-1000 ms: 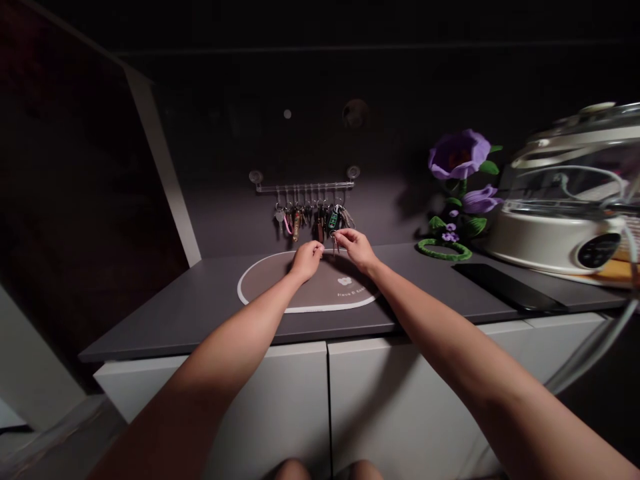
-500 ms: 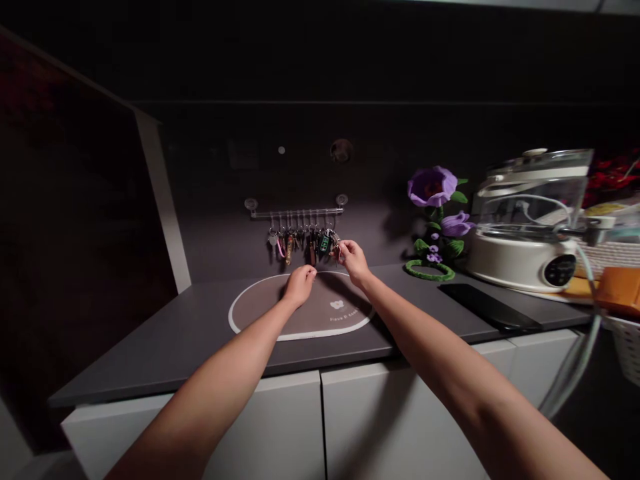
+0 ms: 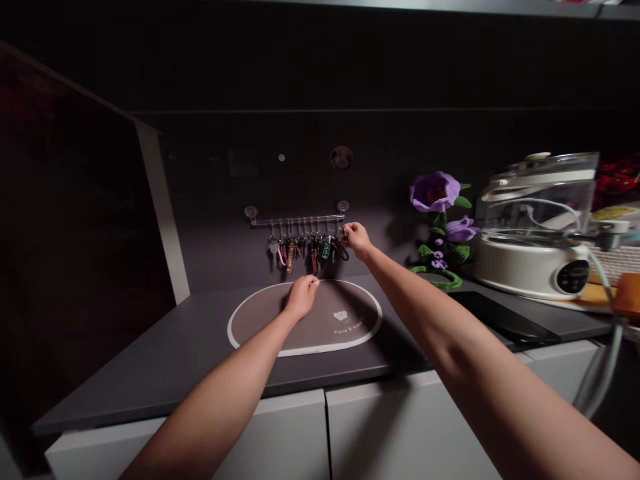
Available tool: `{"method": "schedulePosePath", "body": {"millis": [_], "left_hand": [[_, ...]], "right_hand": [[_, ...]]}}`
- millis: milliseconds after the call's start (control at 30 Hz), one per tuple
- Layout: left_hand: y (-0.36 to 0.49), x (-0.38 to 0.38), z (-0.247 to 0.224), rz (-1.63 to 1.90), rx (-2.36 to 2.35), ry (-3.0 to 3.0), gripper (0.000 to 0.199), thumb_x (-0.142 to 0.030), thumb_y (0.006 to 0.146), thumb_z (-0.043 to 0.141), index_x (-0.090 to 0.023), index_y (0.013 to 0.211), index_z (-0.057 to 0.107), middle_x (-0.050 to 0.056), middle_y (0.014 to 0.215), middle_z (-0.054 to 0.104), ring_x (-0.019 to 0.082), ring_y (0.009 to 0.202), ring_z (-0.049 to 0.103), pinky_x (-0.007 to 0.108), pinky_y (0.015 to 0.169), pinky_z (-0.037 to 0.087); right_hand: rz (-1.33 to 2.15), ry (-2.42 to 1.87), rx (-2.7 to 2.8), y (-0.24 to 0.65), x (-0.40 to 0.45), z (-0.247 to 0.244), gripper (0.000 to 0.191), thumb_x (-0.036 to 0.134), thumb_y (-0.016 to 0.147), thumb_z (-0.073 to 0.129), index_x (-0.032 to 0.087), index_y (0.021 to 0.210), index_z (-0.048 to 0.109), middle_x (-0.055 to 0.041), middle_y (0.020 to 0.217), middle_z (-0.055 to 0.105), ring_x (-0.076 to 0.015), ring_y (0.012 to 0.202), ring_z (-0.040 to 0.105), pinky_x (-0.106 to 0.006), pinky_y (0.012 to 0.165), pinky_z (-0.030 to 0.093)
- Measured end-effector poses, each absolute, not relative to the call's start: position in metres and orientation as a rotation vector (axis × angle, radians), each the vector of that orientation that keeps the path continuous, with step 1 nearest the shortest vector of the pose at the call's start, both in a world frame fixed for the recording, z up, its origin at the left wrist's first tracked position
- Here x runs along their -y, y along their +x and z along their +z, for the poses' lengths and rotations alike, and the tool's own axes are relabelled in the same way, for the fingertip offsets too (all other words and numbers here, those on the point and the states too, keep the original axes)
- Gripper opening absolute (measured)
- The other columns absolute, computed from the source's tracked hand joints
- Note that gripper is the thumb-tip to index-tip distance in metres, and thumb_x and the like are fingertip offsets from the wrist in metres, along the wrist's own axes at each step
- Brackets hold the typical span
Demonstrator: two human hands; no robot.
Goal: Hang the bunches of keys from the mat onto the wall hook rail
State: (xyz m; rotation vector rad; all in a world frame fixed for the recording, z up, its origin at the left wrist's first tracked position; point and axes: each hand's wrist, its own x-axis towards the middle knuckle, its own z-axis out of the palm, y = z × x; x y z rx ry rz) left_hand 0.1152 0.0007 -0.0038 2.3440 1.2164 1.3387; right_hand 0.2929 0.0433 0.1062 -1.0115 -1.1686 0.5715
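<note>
A clear hook rail (image 3: 299,220) is fixed to the dark wall by round mounts at both ends. Several bunches of keys (image 3: 299,245) hang from it, among them a green tag (image 3: 326,250), a pink strap (image 3: 283,253) and a dark loop (image 3: 343,249). At the rail's right end my right hand (image 3: 358,241) pinches a key ring, mostly covered by the fingers. My left hand (image 3: 302,297) is closed below the keys, over the oval brown mat (image 3: 270,327); what its fingers hold, if anything, is hidden.
To the right on the dark counter (image 3: 165,353) stand a purple crocheted flower (image 3: 435,192) and a white appliance with a clear top (image 3: 525,267). A flat black object (image 3: 505,317) lies before them. A pale cable (image 3: 605,373) hangs over the edge.
My right hand has risen and moved slightly right, from beside the hanging keys to the rail's end. The left hand stays closed over the mat. The view has tilted slightly up.
</note>
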Motion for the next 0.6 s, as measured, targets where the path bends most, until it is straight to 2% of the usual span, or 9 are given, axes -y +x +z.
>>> {"method": "schedulePosePath", "body": {"millis": [167,367,600], "left_hand": [[0.115,0.000,-0.003,1.320,-1.227,2.335,0.021,-0.021,0.080,0.042,-0.015,0.068,0.057,0.002,0.065,0.058,0.012,0.063,0.050,0.024,0.063,0.037],[0.116,-0.002,-0.004,1.331,-1.230,2.324,0.021,-0.023,0.080,0.042,-0.015,0.069,0.059,0.002,0.065,0.057,0.012,0.063,0.050,0.024,0.063,0.037],[0.116,-0.004,-0.005,1.339,-1.227,2.315,0.021,-0.022,0.080,0.043,-0.015,0.070,0.059,0.002,0.066,0.059,0.013,0.064,0.051,0.025,0.064,0.038]], "right_hand": [[0.534,-1.079,1.174,0.294,-0.056,0.110,0.006,0.021,0.078,0.044,0.017,0.075,0.048,0.0048,0.053,0.045,-0.0062,0.044,0.044,-0.018,0.045,0.037],[0.580,-1.137,1.210,0.300,-0.069,0.106,0.012,0.021,0.071,0.051,0.014,0.062,0.050,0.0046,0.041,0.040,-0.0046,0.038,0.036,-0.016,0.039,0.031],[0.595,-1.132,1.192,0.302,-0.076,0.090,0.014,0.026,0.071,0.053,0.015,0.063,0.051,0.0031,0.046,0.046,-0.0058,0.042,0.039,-0.018,0.042,0.035]]}}
